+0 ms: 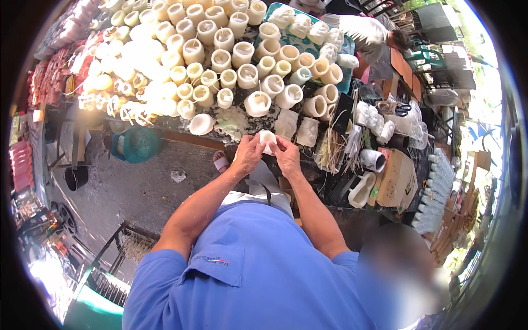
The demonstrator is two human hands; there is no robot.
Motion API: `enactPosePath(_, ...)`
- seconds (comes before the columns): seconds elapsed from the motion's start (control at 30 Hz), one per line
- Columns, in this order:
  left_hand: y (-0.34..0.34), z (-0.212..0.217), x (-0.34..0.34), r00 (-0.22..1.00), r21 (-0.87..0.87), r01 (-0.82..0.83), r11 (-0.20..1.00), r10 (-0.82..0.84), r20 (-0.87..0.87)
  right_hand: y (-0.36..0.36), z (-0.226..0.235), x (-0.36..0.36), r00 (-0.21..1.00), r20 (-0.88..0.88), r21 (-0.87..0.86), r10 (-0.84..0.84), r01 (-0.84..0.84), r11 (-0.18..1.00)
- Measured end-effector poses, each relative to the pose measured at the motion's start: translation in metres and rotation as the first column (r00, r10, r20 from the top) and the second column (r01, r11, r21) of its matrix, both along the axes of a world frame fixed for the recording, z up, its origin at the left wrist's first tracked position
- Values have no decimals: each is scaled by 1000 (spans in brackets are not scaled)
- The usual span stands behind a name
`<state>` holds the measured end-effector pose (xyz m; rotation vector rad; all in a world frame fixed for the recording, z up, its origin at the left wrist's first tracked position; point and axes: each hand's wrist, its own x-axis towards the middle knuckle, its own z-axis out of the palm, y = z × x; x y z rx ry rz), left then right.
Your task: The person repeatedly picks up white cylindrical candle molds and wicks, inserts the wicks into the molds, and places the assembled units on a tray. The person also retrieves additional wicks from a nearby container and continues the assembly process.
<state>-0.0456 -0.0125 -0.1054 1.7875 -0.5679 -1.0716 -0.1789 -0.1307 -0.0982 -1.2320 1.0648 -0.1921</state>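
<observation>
At the near edge of the table, my left hand [248,155] and my right hand [288,158] pinch a small white lump that looks like wax [268,137] between their fingertips. Its far side faces away and its exact shape is hard to make out. Just left of it lie pale wax scraps [231,122] and a shallow white wax cup [202,124]. Two white moulded blocks [286,124] stand to the right. Rows of cream cylindrical candles [258,103], many with wicks showing, fill the table beyond my hands.
A teal tray [345,83] bears white moulded pieces. To the right are a bundle of wicks [330,147], scissors [403,110] and a cardboard box [398,179]. A blue basin [144,144] sits at left; another person [363,33] bends at the far side.
</observation>
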Motion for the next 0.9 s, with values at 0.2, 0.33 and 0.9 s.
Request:
enactPosePath(0.2, -2, 1, 1, 990, -98, -109, 989, 100, -95, 5, -19, 5, 936, 212, 175, -282, 247, 953)
enactPosePath(0.33, -2, -5, -4, 991, -130, -133, 983, 132, -11, 4, -26, 1, 941, 204, 144, -271, 245, 959)
enactPosePath(0.9, 3, -7, 6, 993, -168, -113, 979, 105, -58, 10, -26, -1, 920, 268, 110, -287, 267, 957)
